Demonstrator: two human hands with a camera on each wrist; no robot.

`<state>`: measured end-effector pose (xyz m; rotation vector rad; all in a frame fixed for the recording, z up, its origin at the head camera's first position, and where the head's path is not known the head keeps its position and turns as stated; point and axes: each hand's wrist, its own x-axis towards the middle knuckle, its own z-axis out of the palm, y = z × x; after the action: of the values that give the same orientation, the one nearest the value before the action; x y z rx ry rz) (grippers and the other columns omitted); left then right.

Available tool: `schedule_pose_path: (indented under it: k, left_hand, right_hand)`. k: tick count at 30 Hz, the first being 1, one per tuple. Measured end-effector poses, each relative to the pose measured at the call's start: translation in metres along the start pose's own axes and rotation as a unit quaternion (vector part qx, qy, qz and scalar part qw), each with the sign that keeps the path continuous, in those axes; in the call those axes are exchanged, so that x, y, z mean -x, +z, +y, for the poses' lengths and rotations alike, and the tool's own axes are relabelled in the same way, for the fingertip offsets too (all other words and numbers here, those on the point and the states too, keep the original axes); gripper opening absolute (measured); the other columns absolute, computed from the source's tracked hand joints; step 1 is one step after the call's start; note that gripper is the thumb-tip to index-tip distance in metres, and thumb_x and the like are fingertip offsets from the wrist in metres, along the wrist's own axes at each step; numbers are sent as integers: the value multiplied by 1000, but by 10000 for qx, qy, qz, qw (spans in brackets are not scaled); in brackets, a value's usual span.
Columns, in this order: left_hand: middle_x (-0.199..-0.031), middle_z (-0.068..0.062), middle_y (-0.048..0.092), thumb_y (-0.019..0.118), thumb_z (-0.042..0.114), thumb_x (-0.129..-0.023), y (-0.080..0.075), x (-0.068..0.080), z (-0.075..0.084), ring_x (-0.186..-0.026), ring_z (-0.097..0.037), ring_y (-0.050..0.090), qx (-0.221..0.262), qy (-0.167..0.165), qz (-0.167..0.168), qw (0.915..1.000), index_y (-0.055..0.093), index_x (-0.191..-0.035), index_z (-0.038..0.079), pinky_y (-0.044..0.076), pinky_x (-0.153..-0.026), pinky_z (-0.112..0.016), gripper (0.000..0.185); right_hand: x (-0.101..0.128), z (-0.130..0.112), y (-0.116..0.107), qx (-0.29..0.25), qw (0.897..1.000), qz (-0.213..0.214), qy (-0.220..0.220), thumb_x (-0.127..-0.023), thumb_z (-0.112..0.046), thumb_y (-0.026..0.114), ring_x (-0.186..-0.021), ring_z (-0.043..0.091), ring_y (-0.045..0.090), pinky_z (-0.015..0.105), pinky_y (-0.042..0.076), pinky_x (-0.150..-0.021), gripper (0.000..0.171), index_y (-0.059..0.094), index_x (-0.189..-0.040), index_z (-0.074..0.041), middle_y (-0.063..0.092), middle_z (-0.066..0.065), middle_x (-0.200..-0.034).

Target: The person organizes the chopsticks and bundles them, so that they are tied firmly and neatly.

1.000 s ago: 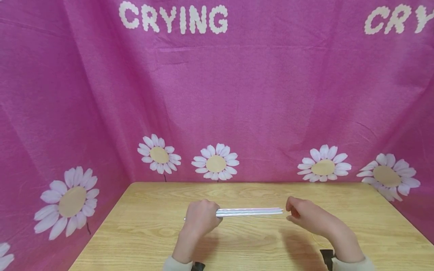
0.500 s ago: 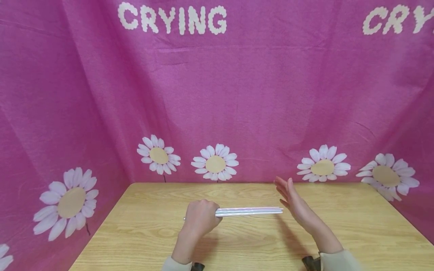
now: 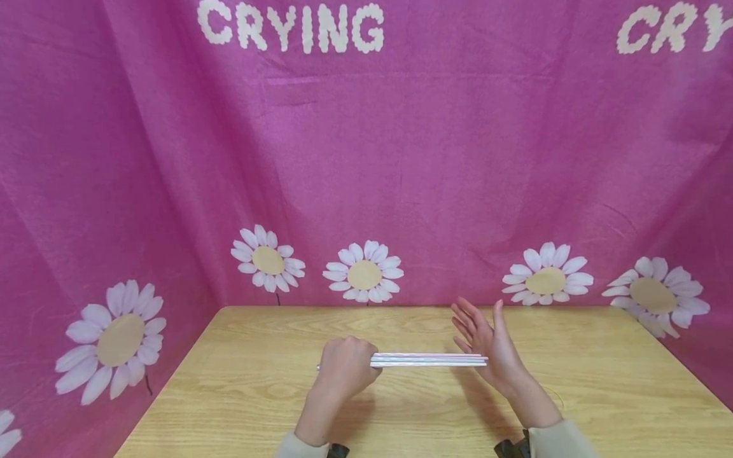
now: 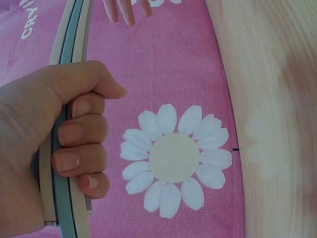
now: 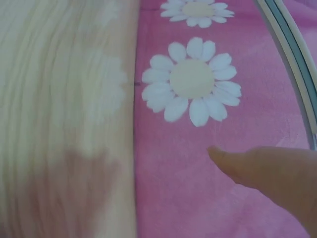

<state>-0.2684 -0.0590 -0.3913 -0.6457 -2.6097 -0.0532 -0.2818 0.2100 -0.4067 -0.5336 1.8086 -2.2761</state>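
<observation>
My left hand grips a bundle of thin pale straws, white, pink and light blue, level above the wooden table. The left wrist view shows my fingers curled round the straws. My right hand is open with straight, spread fingers, palm against the bundle's right end. In the right wrist view a thumb shows beside the straws.
A pink cloth with white daisies and the word CRYING hangs behind and along both sides of the table. The table's far edge meets the cloth just beyond my hands.
My right hand went from loosely curled near the straw ends to flat and open, then came against the bundle's right end. The left hand and straws shifted slightly right.
</observation>
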Motion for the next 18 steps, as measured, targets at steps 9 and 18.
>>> schedule_pose_path:
  k: [9, 18]
  left_hand:
    - [-48, 11, 25, 74, 23, -69, 1, 0, 4, -44, -6, 28, -58, 12, 111, 9999, 33, -51, 21, 20, -42, -24, 45]
    - [-47, 10, 30, 76, 26, -67, 3, 0, 8, -43, -8, 30, -244, 119, 181, 9995, 39, -50, 20, 21, -42, -24, 41]
  right_hand:
    - [4, 1, 1, -1719, 9837, -490, -177, -82, -78, -11, -148, 27, -28, 45, -18, -119, 92, -24, -152, -19, -14, -7, -165]
    - [0, 14, 2, -1556, 9858, -618, -135, -82, -77, -12, -152, 23, -14, 45, -13, -121, 93, -21, -153, -19, -10, -6, -166]
